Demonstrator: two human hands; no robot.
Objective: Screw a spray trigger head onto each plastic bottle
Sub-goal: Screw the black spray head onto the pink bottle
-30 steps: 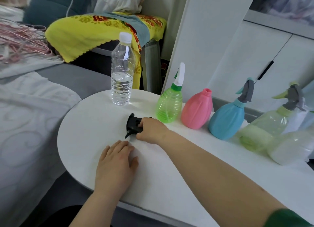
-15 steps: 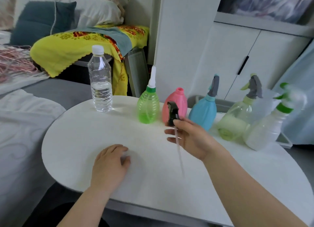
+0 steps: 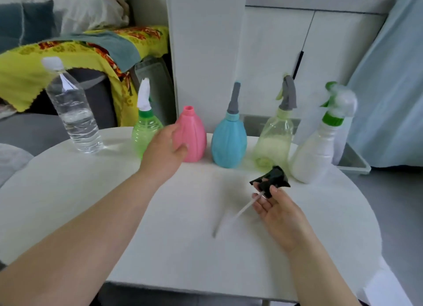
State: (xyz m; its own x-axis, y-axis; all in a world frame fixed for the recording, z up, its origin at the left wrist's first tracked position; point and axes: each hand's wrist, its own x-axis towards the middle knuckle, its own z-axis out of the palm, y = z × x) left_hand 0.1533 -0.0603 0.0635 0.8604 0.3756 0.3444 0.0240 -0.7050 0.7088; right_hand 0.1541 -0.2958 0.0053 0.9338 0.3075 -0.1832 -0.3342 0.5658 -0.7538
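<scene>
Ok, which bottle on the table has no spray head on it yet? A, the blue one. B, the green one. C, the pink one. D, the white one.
C: the pink bottle has a bare, open neck, and the right hand holds the black trigger head apart from it.

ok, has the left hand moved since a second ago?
Yes. The left hand has left the near part of the table, going away from the person to the pink bottle. The right hand holds the trigger head.
</scene>
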